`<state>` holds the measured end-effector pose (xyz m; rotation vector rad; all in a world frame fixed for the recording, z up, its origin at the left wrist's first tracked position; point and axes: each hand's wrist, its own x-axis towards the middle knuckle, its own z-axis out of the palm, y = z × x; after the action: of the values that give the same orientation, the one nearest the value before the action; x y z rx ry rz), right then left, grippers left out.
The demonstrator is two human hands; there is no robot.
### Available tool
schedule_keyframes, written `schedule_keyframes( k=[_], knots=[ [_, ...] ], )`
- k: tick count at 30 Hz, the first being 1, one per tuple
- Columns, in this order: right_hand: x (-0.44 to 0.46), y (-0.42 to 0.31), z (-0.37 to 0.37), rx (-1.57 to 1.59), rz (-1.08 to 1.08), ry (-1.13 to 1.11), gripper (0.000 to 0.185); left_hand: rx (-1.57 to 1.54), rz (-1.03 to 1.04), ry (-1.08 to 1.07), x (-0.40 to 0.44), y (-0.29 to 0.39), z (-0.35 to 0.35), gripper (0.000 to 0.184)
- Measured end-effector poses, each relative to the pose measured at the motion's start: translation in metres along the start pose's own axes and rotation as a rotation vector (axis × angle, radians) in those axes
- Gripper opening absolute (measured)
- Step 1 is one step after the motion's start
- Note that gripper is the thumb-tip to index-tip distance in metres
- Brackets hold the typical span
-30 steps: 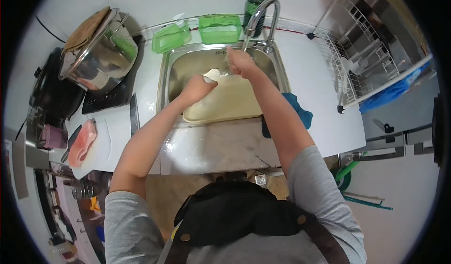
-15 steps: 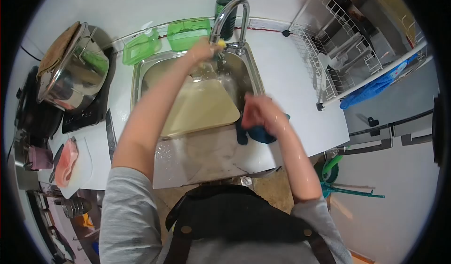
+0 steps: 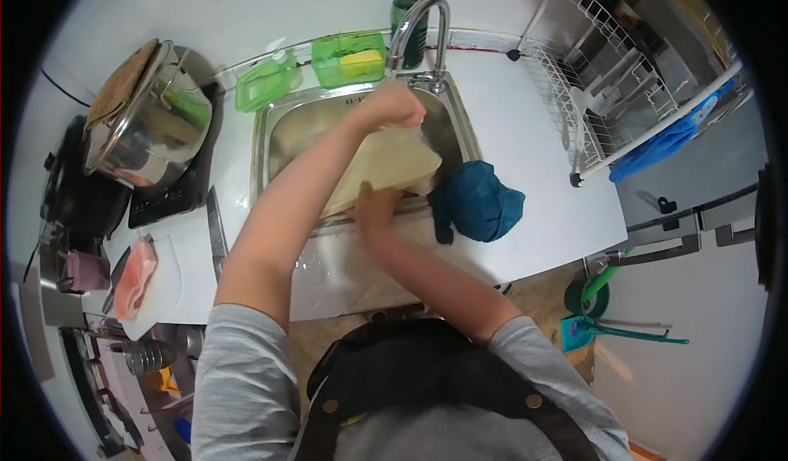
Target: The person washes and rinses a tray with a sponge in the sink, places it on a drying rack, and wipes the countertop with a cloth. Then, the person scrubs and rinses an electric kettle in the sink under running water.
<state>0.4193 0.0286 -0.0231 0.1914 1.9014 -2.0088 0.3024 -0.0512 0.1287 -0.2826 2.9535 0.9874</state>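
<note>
My left hand (image 3: 398, 105) is under the faucet (image 3: 416, 30), its fingers closed near the far edge of a cream board; whether it grips anything is unclear. My right hand (image 3: 377, 206) holds the near edge of the cream board (image 3: 382, 161), which stands tilted in the steel sink (image 3: 275, 133). The left forearm crosses over the board's left side. A yellow sponge (image 3: 361, 63) lies in the green tray (image 3: 326, 48) behind the sink. Just right of the sink is a crumpled teal cloth (image 3: 484, 202).
At the left, a steel pot (image 3: 156, 124) sits on a black cooktop (image 3: 164, 206). Meat (image 3: 135, 280) lies on a white board (image 3: 168, 284), with a knife (image 3: 216, 231) nearby. A green bottle (image 3: 410, 22) stands behind the faucet; a wire rack (image 3: 607, 91) is at right.
The yellow sponge now lies in the green tray. My right hand has moved left from the teal cloth to the board, which is now more tilted. My left hand has come down from the faucet.
</note>
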Motion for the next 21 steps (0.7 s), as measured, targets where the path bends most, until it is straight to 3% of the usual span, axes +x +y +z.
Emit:
schedule_keyframes(
  k=[1,3,4,6,8,9,12,13,15,18,20,21],
  knots=[
    [0.003,-0.014,0.008,-0.125,-0.140,0.078,0.038,0.131,0.090,-0.097,0.001,-0.003,-0.010,0.021],
    [0.007,-0.058,-0.023,-0.071,-0.060,-0.109,0.039,-0.393,0.108,-0.090,-0.008,-0.022,0.015,0.029],
    [-0.012,-0.116,-0.047,0.152,0.094,-0.253,0.033,-0.659,0.125,-0.076,-0.011,-0.032,0.033,0.034],
    [-0.019,-0.164,-0.077,0.033,0.023,-0.328,0.027,-0.704,0.672,0.028,-0.028,-0.032,0.074,0.039],
    [-0.006,-0.180,-0.107,0.107,0.047,-0.473,0.023,-0.647,0.386,0.061,-0.070,0.023,0.074,0.040],
    [-0.010,-0.188,-0.114,0.090,0.023,-0.483,0.022,-0.653,0.377,0.129,-0.070,0.034,0.079,0.042],
    [-0.044,-0.226,-0.140,0.033,-0.040,-0.521,0.021,-0.513,0.245,0.137,-0.010,-0.023,0.117,0.046],
    [-0.057,-0.242,-0.149,0.023,-0.053,-0.539,0.021,-0.613,0.144,-0.071,0.030,-0.069,0.128,0.051],
    [-0.062,-0.250,-0.161,0.012,-0.075,-0.534,0.023,-0.433,0.153,0.029,0.053,-0.082,0.145,0.050],
    [-0.051,-0.234,-0.161,0.045,-0.064,-0.510,0.025,-0.587,0.194,0.025,0.005,-0.005,0.134,0.054],
    [-0.049,-0.228,-0.159,0.097,-0.052,-0.469,0.026,-0.528,0.332,-0.076,-0.024,0.040,0.107,0.054],
    [-0.048,-0.228,-0.164,0.105,-0.037,-0.458,0.026,-0.493,0.491,-0.114,0.000,0.013,0.124,0.055]
  ],
)
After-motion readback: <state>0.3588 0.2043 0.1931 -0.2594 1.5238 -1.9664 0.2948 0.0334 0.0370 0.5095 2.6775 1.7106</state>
